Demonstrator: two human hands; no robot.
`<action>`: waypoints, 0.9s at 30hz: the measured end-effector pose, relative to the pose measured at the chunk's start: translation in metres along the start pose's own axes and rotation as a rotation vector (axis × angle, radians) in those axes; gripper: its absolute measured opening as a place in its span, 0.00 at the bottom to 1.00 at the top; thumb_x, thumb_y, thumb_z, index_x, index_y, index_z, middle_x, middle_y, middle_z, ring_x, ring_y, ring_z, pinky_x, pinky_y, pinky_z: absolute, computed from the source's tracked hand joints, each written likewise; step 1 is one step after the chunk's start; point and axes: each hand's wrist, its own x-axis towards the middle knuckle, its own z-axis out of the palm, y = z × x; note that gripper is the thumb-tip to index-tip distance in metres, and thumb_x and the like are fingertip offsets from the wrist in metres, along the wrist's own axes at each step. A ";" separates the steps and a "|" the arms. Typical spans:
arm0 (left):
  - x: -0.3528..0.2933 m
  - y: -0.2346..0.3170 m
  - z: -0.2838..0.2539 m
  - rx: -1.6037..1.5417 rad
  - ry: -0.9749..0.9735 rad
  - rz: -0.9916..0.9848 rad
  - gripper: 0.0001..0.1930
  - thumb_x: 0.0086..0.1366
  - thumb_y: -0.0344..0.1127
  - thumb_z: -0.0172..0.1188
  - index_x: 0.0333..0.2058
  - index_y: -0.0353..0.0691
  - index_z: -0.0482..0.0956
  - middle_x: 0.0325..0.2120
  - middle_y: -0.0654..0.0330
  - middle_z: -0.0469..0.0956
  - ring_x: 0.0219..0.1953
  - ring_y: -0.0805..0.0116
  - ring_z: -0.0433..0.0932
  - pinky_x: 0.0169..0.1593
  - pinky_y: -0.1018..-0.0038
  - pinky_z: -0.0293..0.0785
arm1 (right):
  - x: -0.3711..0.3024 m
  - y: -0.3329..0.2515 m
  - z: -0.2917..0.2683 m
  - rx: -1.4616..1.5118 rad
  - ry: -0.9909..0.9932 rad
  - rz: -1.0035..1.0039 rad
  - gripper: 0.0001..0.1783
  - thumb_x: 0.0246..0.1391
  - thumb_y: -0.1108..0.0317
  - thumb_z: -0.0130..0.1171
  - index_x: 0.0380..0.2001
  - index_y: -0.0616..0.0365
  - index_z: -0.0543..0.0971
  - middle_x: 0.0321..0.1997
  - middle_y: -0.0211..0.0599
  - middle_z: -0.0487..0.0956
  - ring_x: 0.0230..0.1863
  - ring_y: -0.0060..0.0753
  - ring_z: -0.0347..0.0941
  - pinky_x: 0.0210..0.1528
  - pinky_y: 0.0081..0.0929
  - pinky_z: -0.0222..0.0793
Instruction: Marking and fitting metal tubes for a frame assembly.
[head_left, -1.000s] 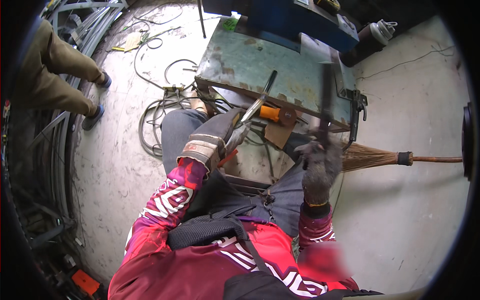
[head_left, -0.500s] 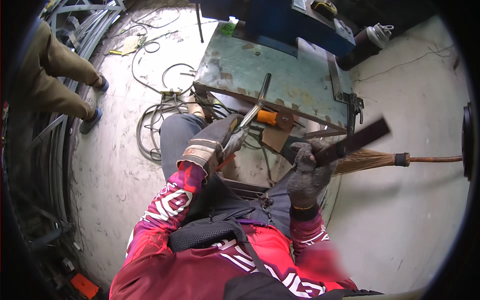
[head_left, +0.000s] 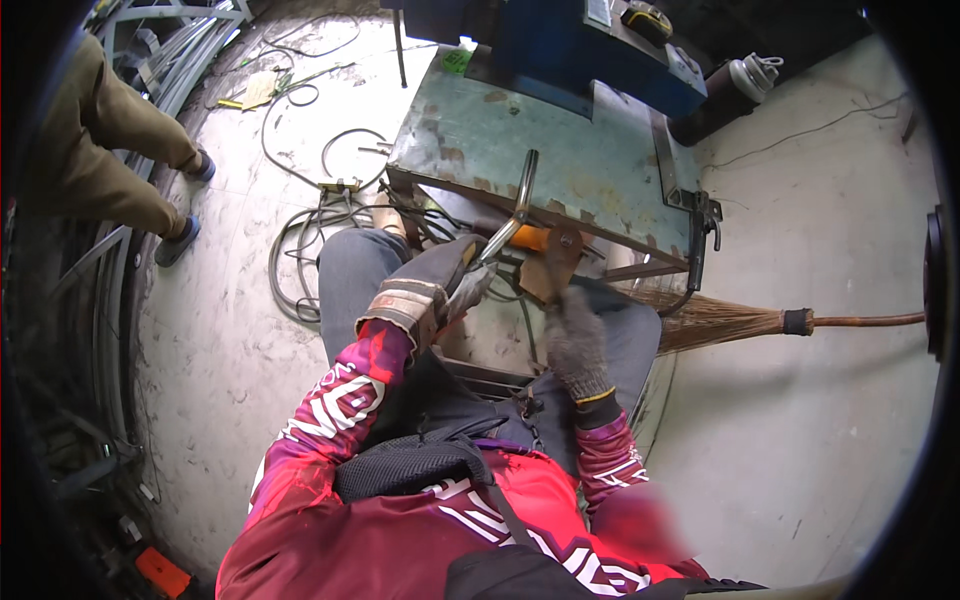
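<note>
My left hand (head_left: 440, 285), in a thick work glove, is closed round the lower end of a shiny bent metal tube (head_left: 524, 185). The tube's upper end rises in front of the table edge. My right hand (head_left: 577, 345), in a grey knitted glove, is smeared by motion and closed on a dark flat bar (head_left: 562, 268). That bar is blurred and points away from me, close to the tube's right. Behind it lies an orange angle grinder (head_left: 530, 238), partly covered by the tube and bar. Whether the bar touches the tube or grinder, I cannot tell.
A worn metal table (head_left: 560, 150) stands ahead, carrying a blue machine (head_left: 540, 60). A clamp (head_left: 708, 222) hangs at its right corner. Coiled cables (head_left: 290, 265) lie left of my knee; a straw broom (head_left: 720, 322) lies right. Another person's legs (head_left: 130, 150) stand at far left.
My right hand has swung left and inward with the dark bar, which has turned from pointing right to pointing away. My left hand and the tube have barely moved.
</note>
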 end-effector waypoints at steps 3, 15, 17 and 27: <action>-0.007 -0.016 0.008 0.197 0.135 0.206 0.20 0.73 0.46 0.57 0.55 0.40 0.76 0.38 0.44 0.83 0.41 0.42 0.82 0.44 0.57 0.76 | -0.009 -0.001 0.000 -0.035 -0.431 0.328 0.10 0.70 0.72 0.54 0.51 0.60 0.77 0.38 0.30 0.82 0.32 0.27 0.76 0.36 0.30 0.73; -0.006 -0.008 0.004 0.183 0.078 0.077 0.19 0.72 0.48 0.59 0.51 0.38 0.76 0.35 0.43 0.82 0.40 0.41 0.81 0.44 0.56 0.76 | -0.024 0.015 0.004 0.089 -0.200 0.262 0.11 0.66 0.71 0.58 0.49 0.60 0.78 0.40 0.47 0.83 0.39 0.47 0.80 0.42 0.36 0.74; -0.001 -0.005 -0.002 0.237 0.139 0.104 0.19 0.72 0.48 0.59 0.50 0.38 0.76 0.35 0.43 0.82 0.39 0.41 0.81 0.43 0.56 0.76 | -0.021 0.029 0.005 -0.113 -0.465 0.253 0.11 0.65 0.72 0.58 0.49 0.59 0.78 0.42 0.52 0.83 0.41 0.55 0.81 0.42 0.40 0.75; -0.006 -0.024 0.011 0.066 0.041 0.026 0.19 0.71 0.50 0.60 0.46 0.39 0.76 0.33 0.42 0.82 0.35 0.38 0.81 0.38 0.53 0.75 | -0.003 -0.016 -0.021 0.410 -0.152 0.520 0.09 0.72 0.71 0.56 0.52 0.59 0.77 0.37 0.29 0.78 0.36 0.20 0.75 0.40 0.23 0.73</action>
